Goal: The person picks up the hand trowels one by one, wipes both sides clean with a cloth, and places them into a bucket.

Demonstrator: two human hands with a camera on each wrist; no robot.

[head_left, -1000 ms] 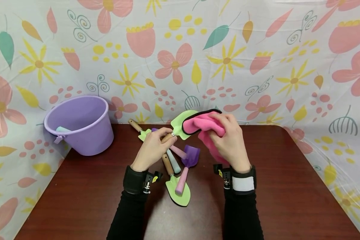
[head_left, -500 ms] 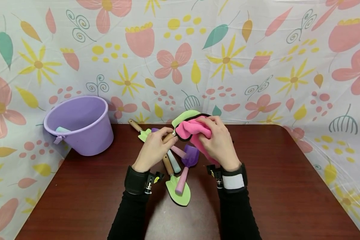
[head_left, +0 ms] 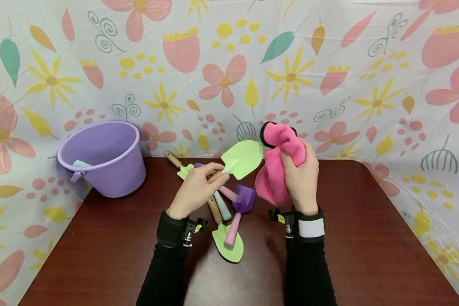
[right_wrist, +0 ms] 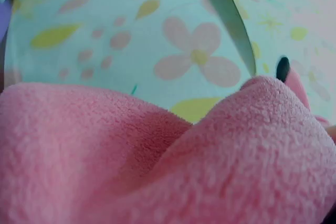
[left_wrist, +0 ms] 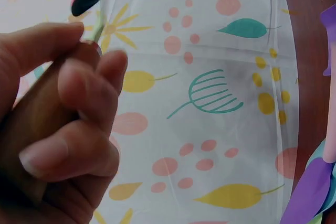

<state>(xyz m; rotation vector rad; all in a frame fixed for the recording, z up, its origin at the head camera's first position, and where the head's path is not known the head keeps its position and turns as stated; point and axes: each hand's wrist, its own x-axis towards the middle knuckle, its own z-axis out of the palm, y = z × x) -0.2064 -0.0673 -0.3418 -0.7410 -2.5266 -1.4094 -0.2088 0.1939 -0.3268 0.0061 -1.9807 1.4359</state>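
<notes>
Purple bucket (head_left: pixel 103 159) holds 1 pale blue handle (head_left: pixel 79 164)

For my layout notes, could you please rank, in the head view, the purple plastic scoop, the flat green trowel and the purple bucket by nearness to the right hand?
1. Purple plastic scoop, just left of the right hand.
2. Flat green trowel, lower left, on the table.
3. Purple bucket, far left.

Both forearms in black sleeves w/ wrist straps, entering from 6 o'clock. Left hand (head_left: pixel 195 187): fingers and thumb curled round a wooden handle, knuckles toward 1 o'clock. Right hand (head_left: pixel 302 176): raised upright, fingers toward 12 o'clock, curled into bunched pink cloth. Hands apart, right hand at 3 o'clock of left.
</notes>
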